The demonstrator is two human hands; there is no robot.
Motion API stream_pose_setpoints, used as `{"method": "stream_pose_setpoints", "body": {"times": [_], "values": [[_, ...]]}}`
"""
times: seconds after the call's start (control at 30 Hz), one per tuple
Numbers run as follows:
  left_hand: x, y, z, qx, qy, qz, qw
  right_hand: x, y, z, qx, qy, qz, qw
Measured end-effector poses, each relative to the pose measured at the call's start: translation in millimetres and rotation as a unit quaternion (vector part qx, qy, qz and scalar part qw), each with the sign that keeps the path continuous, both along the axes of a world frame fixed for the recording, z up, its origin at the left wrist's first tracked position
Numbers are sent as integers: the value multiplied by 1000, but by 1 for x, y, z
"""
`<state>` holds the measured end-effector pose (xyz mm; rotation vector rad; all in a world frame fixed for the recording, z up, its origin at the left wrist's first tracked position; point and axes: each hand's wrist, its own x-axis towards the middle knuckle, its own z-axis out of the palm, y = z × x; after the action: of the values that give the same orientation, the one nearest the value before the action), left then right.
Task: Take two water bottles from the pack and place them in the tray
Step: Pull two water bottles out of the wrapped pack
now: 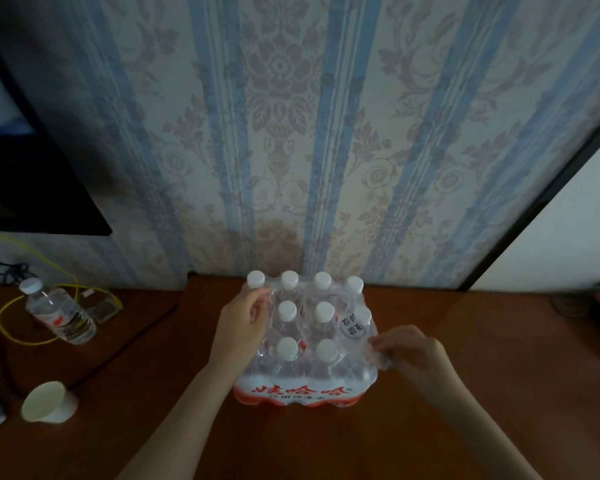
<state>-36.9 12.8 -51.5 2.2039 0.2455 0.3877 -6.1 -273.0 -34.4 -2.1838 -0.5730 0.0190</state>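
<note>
A shrink-wrapped pack of water bottles (305, 344) stands on the brown wooden table (465, 393), close to the wall. The bottles have white caps, and the wrap carries a red and white label on its near side. My left hand (243, 327) grips the pack's left side, fingers curled around a bottle under the film. My right hand (409, 355) pinches the loose plastic wrap at the pack's right near corner. No tray is in sight.
A single water bottle (58, 311) stands on a lower wooden surface at the left, beside a yellow cable (18, 337). A white paper cup (47, 403) lies tipped near the left front. A dark screen (32, 188) hangs on the wallpapered wall.
</note>
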Motion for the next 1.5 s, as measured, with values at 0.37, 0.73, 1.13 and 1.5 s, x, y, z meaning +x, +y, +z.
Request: {"method": "stream_pose_setpoints", "body": {"times": [0.37,0.73,1.13,1.5], "values": [[-16,-6,-14,184,-3,-76,980,27,90,34,-278,-163,31,946],[-20,-5,-14,224,10,-83,971,51,166,13,-464,-86,172,865],[-19,-4,-15,215,-26,-86,973,49,156,14,-295,-38,137,945],[-1,-8,17,-86,6,-28,996,61,115,194,-26,-145,65,987]]}}
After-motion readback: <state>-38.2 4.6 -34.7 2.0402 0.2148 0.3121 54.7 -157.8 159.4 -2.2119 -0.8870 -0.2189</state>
